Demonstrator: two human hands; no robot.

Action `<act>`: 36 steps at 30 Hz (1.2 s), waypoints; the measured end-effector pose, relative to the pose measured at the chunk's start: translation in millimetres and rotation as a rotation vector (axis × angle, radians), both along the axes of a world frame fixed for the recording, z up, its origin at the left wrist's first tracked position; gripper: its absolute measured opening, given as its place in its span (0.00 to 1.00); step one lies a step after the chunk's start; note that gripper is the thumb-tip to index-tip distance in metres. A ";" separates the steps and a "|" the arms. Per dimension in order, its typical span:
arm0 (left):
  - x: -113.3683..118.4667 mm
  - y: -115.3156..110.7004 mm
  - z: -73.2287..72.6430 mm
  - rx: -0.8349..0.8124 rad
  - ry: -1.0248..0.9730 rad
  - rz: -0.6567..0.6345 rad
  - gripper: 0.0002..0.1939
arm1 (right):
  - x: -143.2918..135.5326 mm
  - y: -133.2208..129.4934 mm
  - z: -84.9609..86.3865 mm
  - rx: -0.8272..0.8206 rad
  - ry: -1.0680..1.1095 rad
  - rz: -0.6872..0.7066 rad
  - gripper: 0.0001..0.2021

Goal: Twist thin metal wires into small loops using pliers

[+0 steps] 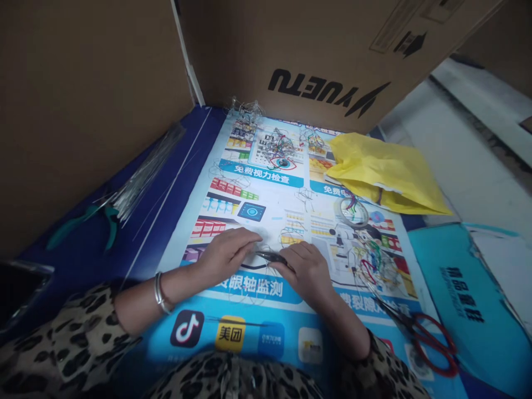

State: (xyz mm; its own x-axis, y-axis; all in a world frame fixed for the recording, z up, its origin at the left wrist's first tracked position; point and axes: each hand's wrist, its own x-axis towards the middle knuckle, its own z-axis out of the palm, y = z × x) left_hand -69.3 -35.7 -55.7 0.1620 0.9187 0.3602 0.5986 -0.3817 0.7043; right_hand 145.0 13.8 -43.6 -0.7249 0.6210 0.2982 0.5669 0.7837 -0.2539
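My right hand point(307, 272) is closed around a slim dark metal tool point(269, 256) that looks like small pliers. Its narrow tip points left, and its handles are hidden in the palm. Facing it, my left hand point(228, 255) has thumb and fingers pinched together by the tip, on what seems to be thin wire point(266, 248); the exact grip is hidden. Both hands are low over a printed poster sheet point(270, 205). Fine wire loops point(305, 195) lie beyond the hands, and a tangle of coloured wire pieces point(374, 257) is to the right.
Red-handled scissors point(434, 343) lie at the right, near a yellow bag point(386, 172) and a roll of tape point(353, 212). Green-handled pliers point(110, 224) and a bundle of straight wires point(145, 172) are at the left. Cardboard walls point(291, 50) stand behind; wire tangles point(278, 147) lie before them.
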 end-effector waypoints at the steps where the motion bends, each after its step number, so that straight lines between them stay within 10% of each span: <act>1: -0.6 0.3 -0.4 0.012 -0.009 -0.013 0.10 | 0.5 0.4 -0.8 -0.036 0.019 -0.005 0.15; 36: -2.7 1.9 1.8 0.089 0.027 -0.146 0.08 | 4.0 -1.3 1.3 -0.189 -0.012 -0.001 0.14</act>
State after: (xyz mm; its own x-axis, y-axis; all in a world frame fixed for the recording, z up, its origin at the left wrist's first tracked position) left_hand -72.0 -33.8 -53.9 0.3017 0.8496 0.4326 0.5506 -0.5257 0.6484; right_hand 149.0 12.5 -42.3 -0.7269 0.6660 0.1674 0.5717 0.7220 -0.3897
